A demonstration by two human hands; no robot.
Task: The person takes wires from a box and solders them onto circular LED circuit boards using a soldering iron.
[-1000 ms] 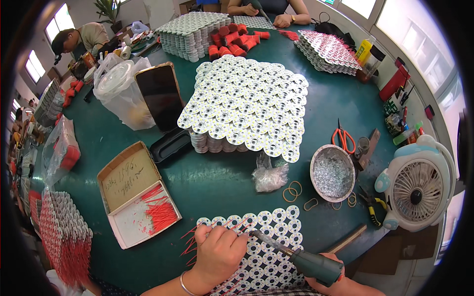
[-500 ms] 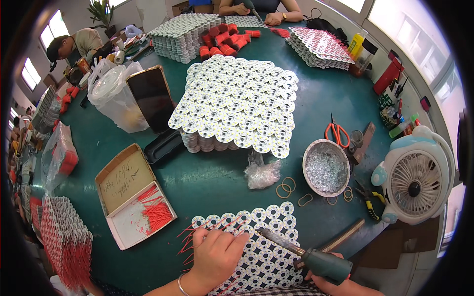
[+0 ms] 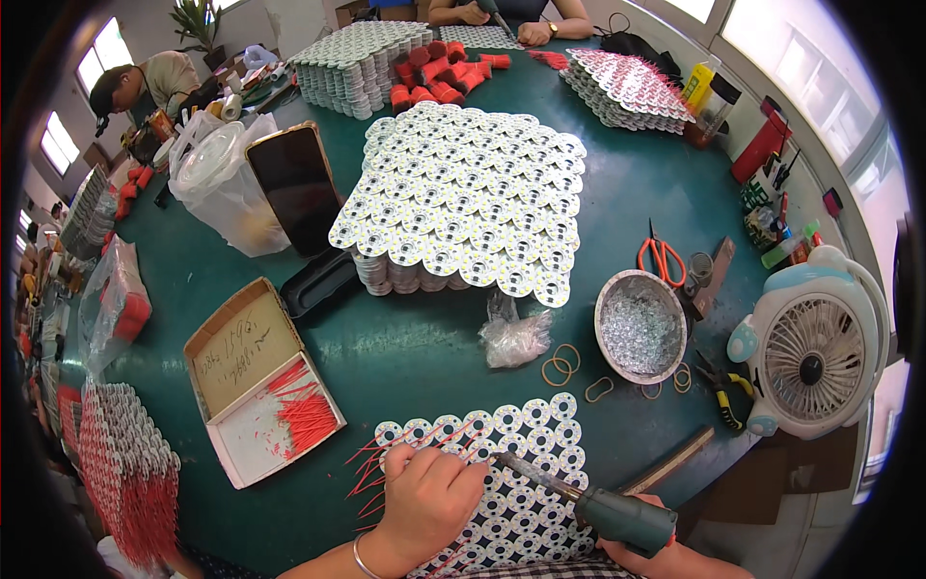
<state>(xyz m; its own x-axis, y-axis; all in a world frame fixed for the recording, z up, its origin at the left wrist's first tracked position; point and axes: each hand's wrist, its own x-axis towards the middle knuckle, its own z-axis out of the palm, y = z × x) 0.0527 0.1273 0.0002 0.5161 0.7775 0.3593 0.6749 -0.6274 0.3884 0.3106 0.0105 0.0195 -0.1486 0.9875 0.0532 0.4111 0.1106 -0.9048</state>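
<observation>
A sheet of round white circuit boards [image 3: 535, 415], joined in rows, lies in front of me, with thin red wires [image 3: 365, 473] across its left part. Over those wires is my left hand [image 3: 429, 497], its fingers closed in a pinch near the board's surface; the fingertips hide what they hold. My right hand [image 3: 641, 560] is wrapped round the green handle of a soldering iron [image 3: 627, 519]. The iron's metal tip points left and down at the sheet, just beside my left fingertips. I cannot tell whether it touches.
Beyond stands a tall stack of board sheets [image 3: 463, 193]. An open carton [image 3: 246, 338] with cut red wires is on the left, near a phone [image 3: 289, 188]. Right are a bowl [image 3: 641, 323] of clear bits, scissors [image 3: 661, 261], cutters [image 3: 723, 391] and a fan [image 3: 810, 347]. Other people work farther off.
The soldering iron has shifted slightly left, its tip a little closer to my left fingertips. My left hand stays pinched in nearly the same spot.
</observation>
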